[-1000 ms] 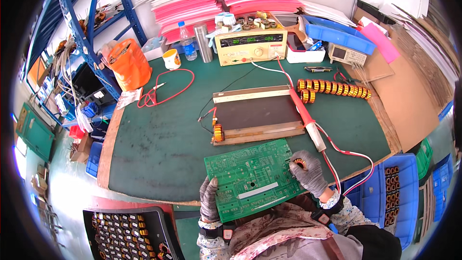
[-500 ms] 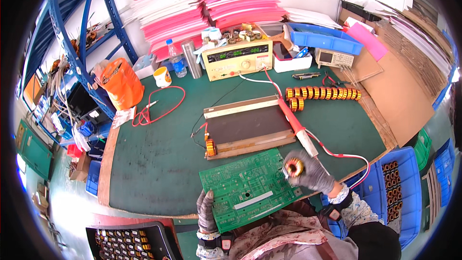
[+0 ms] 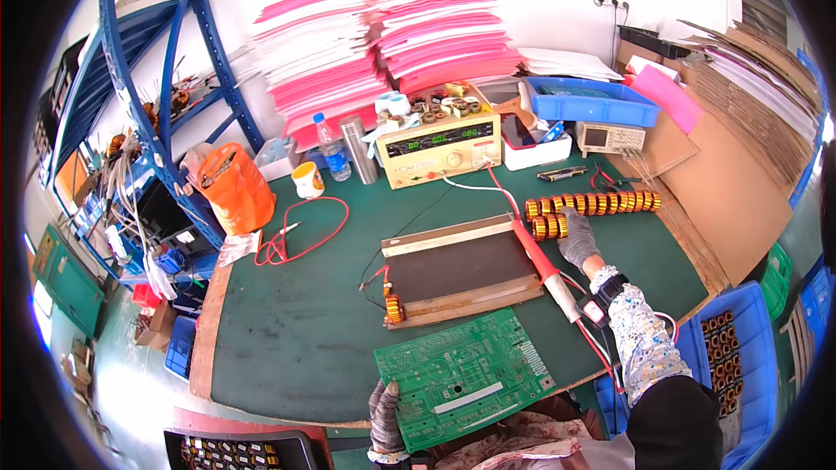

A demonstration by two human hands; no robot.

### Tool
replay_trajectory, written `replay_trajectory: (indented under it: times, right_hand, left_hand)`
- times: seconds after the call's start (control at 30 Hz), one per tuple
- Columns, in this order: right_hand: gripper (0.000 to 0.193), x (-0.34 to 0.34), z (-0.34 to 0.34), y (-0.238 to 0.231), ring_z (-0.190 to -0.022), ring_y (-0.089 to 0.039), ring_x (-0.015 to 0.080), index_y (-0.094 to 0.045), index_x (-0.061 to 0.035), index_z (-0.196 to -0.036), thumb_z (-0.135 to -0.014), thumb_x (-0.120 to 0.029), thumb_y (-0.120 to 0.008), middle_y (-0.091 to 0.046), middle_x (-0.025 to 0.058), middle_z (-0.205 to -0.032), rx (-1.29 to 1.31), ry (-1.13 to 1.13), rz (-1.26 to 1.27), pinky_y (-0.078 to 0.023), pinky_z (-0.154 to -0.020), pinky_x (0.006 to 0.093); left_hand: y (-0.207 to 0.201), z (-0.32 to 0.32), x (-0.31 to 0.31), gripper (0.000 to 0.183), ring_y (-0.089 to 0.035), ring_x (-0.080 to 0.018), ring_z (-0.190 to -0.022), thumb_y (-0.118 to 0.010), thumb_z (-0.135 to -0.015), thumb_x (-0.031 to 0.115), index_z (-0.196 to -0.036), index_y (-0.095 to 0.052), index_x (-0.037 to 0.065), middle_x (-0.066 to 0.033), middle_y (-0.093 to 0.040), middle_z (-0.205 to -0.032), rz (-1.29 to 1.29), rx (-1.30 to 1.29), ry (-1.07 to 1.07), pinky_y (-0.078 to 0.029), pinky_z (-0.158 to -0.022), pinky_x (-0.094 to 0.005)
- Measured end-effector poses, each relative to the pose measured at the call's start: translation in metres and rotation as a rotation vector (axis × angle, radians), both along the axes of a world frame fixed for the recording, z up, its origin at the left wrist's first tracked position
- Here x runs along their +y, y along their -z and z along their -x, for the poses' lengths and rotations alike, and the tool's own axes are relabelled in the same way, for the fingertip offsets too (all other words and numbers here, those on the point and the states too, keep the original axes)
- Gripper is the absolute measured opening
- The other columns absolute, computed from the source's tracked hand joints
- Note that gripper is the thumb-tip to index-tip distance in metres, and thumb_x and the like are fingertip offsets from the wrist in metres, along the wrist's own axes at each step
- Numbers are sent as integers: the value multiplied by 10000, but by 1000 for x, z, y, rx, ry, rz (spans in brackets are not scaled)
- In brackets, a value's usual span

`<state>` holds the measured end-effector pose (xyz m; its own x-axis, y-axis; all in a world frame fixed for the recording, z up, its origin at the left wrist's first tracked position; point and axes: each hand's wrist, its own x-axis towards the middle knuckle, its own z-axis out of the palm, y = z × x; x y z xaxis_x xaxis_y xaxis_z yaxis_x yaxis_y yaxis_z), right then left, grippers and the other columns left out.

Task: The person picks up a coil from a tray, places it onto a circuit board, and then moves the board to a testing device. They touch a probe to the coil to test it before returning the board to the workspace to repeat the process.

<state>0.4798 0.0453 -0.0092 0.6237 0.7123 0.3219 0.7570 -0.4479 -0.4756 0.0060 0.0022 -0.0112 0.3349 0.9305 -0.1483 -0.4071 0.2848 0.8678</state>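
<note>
Reaching over the surface (image 3: 296, 331), right hand (image 3: 578, 242) is at the right end of the short coil row (image 3: 540, 227); fingertips meet the end coil (image 3: 562, 224); the glove hides the far side, so whether it pinches that coil or merely touches it I can't tell; left hand (image 3: 384, 413) is curled round the left edge of the green board (image 3: 453, 374), thumb on top; the board lies nearest the body, its lower part past the surface's near edge.

Step in hand looks like handling that end coil; done well, it calls for fingers on the coil's outer sides, a light squeeze, and a straight move so its neighbour is not nudged; the long row (image 3: 601, 204) sits just behind, so fingertips want to stop short of it; coils are round and, I'd judge, quick to roll; best to let one stand steady before loosening.

Right forearm crosses above the red-and-white cable (image 3: 666, 320); the sleeve should ride high, lest it drag the red probe (image 3: 534, 252) lying over the frame's (image 3: 461, 271) right end; left hand best kept firm, since the overhanging board could tip.
</note>
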Motion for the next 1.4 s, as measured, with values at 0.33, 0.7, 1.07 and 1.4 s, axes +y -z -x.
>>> replay_trajectory:
  times: [0.33, 0.7, 1.07, 1.4]
  right_hand:
    - [692, -16, 77, -33, -1175, -482, 357, -392, -12, -1317, -691, -53, -683, -502, 219, -1242, -255, -137, -122, -350, -1048, 408]
    - [591, 53, 288, -19, -1089, -524, 333, -487, -102, -1261, -726, -162, -730, -517, 175, -1179, -104, -865, -4, -395, -987, 431]
    - [224, -101, 188, -21, -807, -561, 89, -580, -45, -1026, -832, -134, -648, -595, 30, -898, 1159, -567, -222, -478, -690, 249]
    - [120, -140, 192, -4, -694, -563, 103, -590, -49, -933, -843, -116, -634, -596, 36, -799, 659, -420, -287, -485, -648, 261]
  left_hand:
    - [-9, 0, 4, 462, -599, -150, -890, -625, -882, 324, -1189, -548, -12, -67, -631, -1038, -4, -42, 37, -488, -771, -277]
    - [-2, -2, -2, 395, -616, -142, -894, -610, -902, 260, -1200, -550, 8, -57, -642, -1033, 53, -113, 62, -507, -767, -273]
    - [-10, 1, 5, 442, -605, -132, -895, -633, -891, 335, -1191, -570, 17, -49, -645, -1035, -15, -100, 61, -488, -784, -267]
    - [-12, -5, 1, 394, -615, -140, -872, -624, -897, 300, -1172, -579, 21, -55, -649, -1023, 16, -96, 25, -503, -749, -270]
